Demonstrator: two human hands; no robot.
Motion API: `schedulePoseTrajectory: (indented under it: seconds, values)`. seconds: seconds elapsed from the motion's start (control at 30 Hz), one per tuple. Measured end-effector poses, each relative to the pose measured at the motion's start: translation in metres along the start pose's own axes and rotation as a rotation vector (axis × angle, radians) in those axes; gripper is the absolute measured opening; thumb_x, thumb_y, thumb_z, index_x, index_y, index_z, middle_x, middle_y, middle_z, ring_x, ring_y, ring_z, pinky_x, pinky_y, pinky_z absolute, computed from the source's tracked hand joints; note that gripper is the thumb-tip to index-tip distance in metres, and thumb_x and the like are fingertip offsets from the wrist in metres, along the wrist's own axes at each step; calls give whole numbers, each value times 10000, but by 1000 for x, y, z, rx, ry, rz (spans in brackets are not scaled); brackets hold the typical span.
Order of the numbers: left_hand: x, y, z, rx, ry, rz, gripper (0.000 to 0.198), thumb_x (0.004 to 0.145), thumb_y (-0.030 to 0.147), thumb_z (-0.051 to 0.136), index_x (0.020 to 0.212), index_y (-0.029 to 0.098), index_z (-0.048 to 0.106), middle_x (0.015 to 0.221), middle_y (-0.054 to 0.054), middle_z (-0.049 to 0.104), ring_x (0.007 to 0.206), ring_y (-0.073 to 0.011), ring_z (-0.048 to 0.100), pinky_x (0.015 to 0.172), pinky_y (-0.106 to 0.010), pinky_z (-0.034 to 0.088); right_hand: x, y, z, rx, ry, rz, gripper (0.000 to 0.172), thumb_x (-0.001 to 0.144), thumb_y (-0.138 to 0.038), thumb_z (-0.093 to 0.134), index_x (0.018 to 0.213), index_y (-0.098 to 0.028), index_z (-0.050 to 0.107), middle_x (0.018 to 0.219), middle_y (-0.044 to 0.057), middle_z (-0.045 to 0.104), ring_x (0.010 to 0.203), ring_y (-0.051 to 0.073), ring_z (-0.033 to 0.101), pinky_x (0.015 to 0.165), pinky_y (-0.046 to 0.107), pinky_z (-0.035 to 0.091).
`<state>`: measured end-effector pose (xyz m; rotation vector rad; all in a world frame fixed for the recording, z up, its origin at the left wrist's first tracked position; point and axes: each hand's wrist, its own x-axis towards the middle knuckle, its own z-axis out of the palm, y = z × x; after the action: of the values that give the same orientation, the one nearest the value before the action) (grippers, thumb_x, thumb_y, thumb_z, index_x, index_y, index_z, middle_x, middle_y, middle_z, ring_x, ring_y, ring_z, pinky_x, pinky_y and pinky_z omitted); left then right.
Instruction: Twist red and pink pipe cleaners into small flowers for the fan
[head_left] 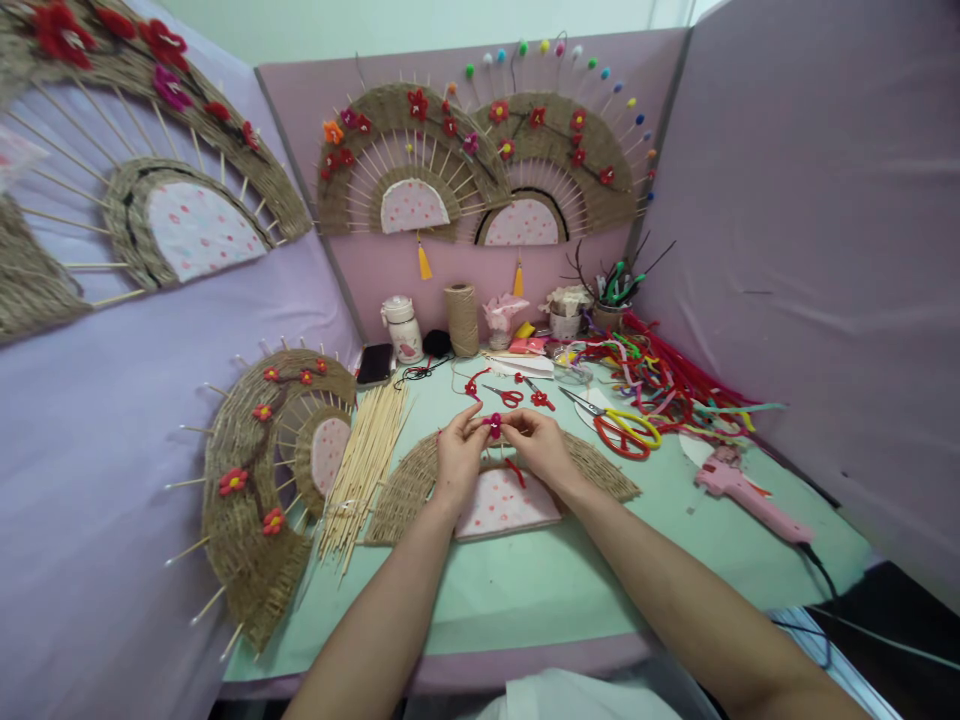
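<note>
Between my fingertips is a small magenta pipe-cleaner flower (495,425) with a pale centre. My left hand (463,448) pinches it from the left, and my right hand (538,445) pinches it from the right. Both hands are above a twine-woven fan (405,490), which lies on the table with a pink dotted half-round panel (502,502) at its base. A short red pipe-cleaner piece (515,472) rests over the panel's upper edge. Beyond my hands lie small red-handled scissors (506,397) and red pipe-cleaner flowers (538,397).
Thin wooden sticks (365,460) lie left of the fan. Large scissors (622,430), a pink glue gun (754,500) with a cord and a heap of pipe cleaners (660,370) are on the right. A twine spool (462,320), a white bottle (403,328) and a phone (375,364) stand or lie behind.
</note>
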<state>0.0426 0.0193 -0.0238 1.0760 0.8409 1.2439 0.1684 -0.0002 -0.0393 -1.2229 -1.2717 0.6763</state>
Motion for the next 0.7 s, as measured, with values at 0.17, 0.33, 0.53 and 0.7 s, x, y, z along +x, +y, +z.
schedulePoseTrajectory:
  seconds: [0.17, 0.33, 0.53, 0.7]
  values:
    - [-1, -2, -1, 124, -21, 100, 466, 691, 179, 662, 1150, 158, 580, 882, -63, 700, 811, -152, 659, 814, -329, 523, 2, 3, 0, 101, -23, 44, 168, 713, -287, 606, 813, -158, 645, 730, 28, 664, 648, 149, 606, 630, 278, 490]
    - [-3, -1, 0, 111, -28, 78, 509, 672, 185, 684, 1166, 147, 567, 835, -60, 707, 769, -155, 663, 796, -338, 528, 2, 4, -2, 128, -15, 60, 140, 693, -284, 619, 746, -158, 645, 671, 18, 656, 597, 141, 586, 584, 262, 472]
    - [-3, 2, 1, 118, -6, 14, 514, 656, 167, 690, 1156, 123, 573, 747, -35, 695, 696, -131, 650, 770, -306, 530, 1, 1, -1, 110, 17, 66, 81, 655, -244, 637, 660, -164, 628, 636, 2, 644, 562, 127, 560, 548, 241, 441]
    - [-2, 2, 1, 99, 17, -15, 542, 665, 160, 686, 1190, 126, 553, 771, -34, 688, 711, -118, 641, 748, -270, 525, 5, 0, -4, 180, -60, 134, 197, 713, -312, 611, 807, -158, 688, 759, 44, 697, 661, 156, 617, 618, 271, 485]
